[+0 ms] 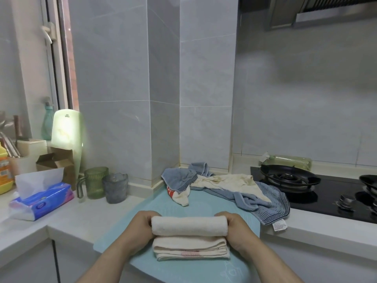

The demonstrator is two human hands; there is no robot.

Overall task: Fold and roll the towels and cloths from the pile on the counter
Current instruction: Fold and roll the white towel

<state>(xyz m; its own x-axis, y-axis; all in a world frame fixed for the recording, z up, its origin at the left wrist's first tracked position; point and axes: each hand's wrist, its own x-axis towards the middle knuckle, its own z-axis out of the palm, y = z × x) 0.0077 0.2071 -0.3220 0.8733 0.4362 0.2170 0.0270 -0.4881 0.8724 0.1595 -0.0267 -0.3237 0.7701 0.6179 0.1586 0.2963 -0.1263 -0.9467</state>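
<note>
A cream towel (189,226) lies on the light blue mat (142,209), its far part wound into a roll and its near part still flat in folded layers with a pink stripe. My left hand (140,223) grips the roll's left end and my right hand (234,225) grips its right end. Behind it, in the counter's corner, sits the pile (220,186): blue towels with dark striped edges, a stained cream cloth, and a small white cloth with red print.
A black gas hob (306,188) with burners fills the right side. To the left stand a grey glass cup (115,187), a green glass mug (95,182), a tissue pack (40,201) and a cardboard box. The tiled wall column rises behind the pile.
</note>
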